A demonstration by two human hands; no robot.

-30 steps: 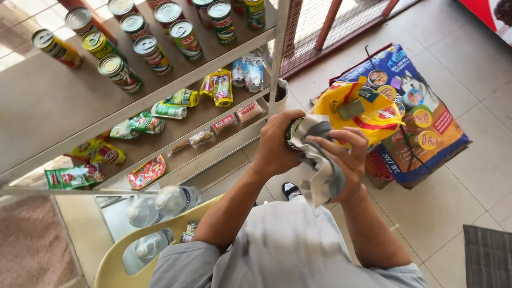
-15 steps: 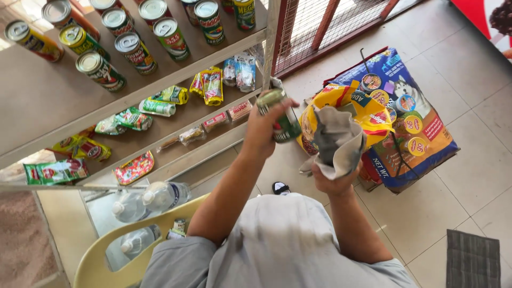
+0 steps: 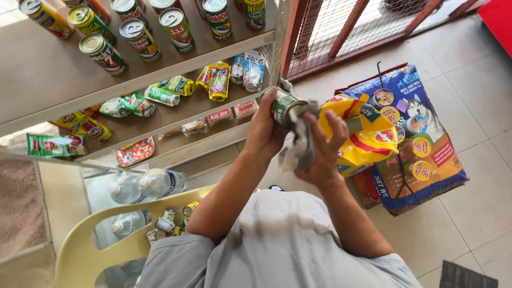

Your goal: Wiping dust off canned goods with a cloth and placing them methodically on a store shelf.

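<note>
The left hand (image 3: 265, 133) is closed around a green tin can (image 3: 284, 105), held in front of the shelf (image 3: 160, 69); the right hand (image 3: 322, 146) grips a grey rag (image 3: 300, 149), pressing it against the can's end, above the yellow bag (image 3: 368, 136).

The person wears a light grey short-sleeved shirt (image 3: 282, 245) of soft, plain cloth with no print or pattern showing. The fabric lies in loose folds across the chest and shoulders. The left sleeve (image 3: 170, 261) ends above the elbow with a stitched hem, and the right sleeve (image 3: 389, 266) ends likewise, so both forearms are bare. The left hand (image 3: 264, 133) and the right hand (image 3: 322, 152) are bare too: no gloves, rings, watch or bands can be seen on the fingers or wrists.
</note>
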